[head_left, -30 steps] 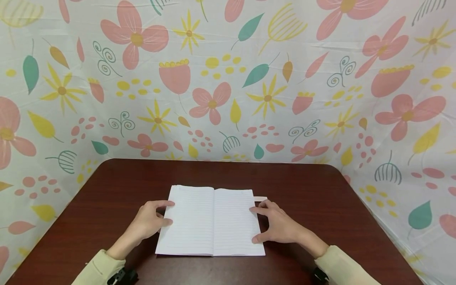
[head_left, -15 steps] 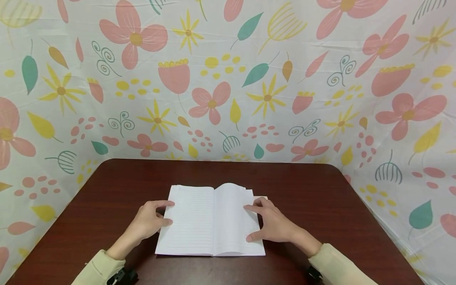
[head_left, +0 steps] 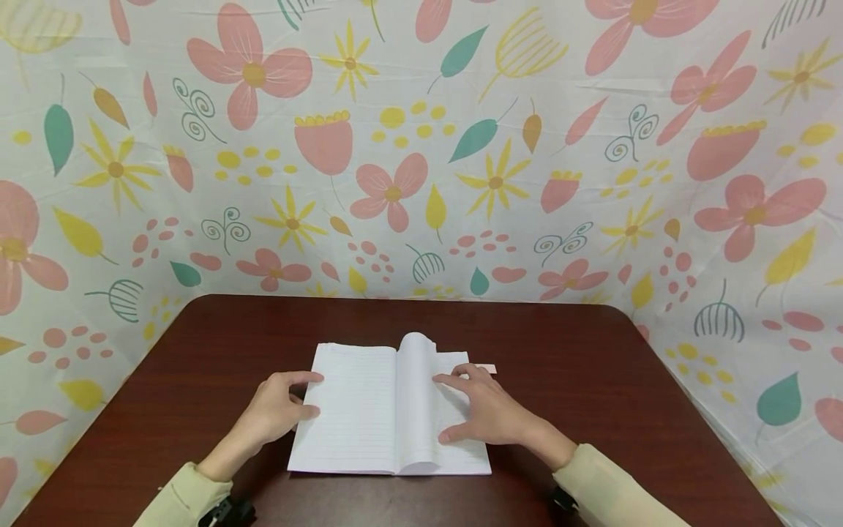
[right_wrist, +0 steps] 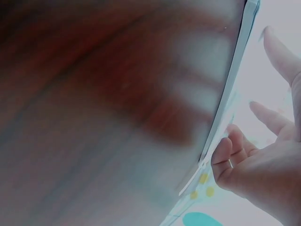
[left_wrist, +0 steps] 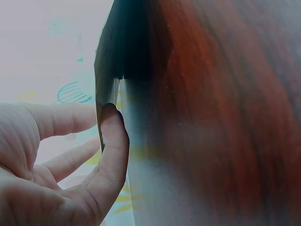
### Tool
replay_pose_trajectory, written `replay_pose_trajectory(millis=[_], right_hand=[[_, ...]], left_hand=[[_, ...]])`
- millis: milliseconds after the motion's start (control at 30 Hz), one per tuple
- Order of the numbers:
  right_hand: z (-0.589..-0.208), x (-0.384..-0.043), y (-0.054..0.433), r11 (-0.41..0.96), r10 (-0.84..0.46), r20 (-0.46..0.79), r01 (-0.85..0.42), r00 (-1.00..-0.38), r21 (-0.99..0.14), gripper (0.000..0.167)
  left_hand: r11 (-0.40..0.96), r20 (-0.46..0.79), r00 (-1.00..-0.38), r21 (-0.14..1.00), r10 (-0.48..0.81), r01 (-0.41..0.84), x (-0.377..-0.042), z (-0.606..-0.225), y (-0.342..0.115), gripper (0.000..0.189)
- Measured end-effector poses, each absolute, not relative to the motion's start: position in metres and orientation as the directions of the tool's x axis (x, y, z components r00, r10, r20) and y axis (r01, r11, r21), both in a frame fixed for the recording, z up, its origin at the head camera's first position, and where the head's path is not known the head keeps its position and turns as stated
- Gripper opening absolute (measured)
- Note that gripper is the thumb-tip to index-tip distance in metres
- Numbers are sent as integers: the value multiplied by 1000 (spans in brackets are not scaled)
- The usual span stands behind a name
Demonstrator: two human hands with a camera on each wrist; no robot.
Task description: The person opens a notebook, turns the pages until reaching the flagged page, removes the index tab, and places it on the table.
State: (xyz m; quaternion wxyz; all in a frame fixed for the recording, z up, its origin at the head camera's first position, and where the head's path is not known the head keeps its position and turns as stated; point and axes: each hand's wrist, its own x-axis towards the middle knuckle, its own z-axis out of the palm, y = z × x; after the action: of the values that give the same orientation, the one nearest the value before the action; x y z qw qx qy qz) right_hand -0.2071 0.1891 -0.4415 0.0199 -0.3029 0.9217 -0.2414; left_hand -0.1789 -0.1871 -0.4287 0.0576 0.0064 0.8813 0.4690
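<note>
An open lined notebook point(head_left: 349, 410) lies on the dark wooden table. My left hand point(head_left: 276, 406) holds its left edge, and in the left wrist view the thumb and fingers point(left_wrist: 114, 141) pinch the notebook's edge point(left_wrist: 99, 77) from both sides. On the right half, a page point(head_left: 416, 402) bulges up in a curl toward the spine. My right hand point(head_left: 490, 410) lies over the right page, its index finger and thumb spread apart at the curled page's free side. In the right wrist view the right hand point(right_wrist: 263, 155) is beside the notebook's edge point(right_wrist: 230, 84), with several fingers loosely bent.
A small pale strip point(head_left: 486, 368) sticks out past the notebook's right edge. Dark brown table point(head_left: 250, 329) surrounds the notebook. A flower-patterned cloth point(head_left: 421, 183) hangs behind and at both sides. Black devices are strapped at the left wrist point(head_left: 227, 511) and right wrist point(head_left: 564, 501).
My right hand has slid left across the right page. The page, flat at first, has bulged up and curled toward the spine. My left hand has stayed in place.
</note>
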Motion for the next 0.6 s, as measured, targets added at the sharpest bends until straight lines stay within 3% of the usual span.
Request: replay_pose_trajectory(millis=[600], right_hand=[[-436, -213, 172, 605, -593, 102, -526, -799, -598, 89]], left_hand=[[562, -79, -995, 827, 69, -27, -178, -427, -186, 51]])
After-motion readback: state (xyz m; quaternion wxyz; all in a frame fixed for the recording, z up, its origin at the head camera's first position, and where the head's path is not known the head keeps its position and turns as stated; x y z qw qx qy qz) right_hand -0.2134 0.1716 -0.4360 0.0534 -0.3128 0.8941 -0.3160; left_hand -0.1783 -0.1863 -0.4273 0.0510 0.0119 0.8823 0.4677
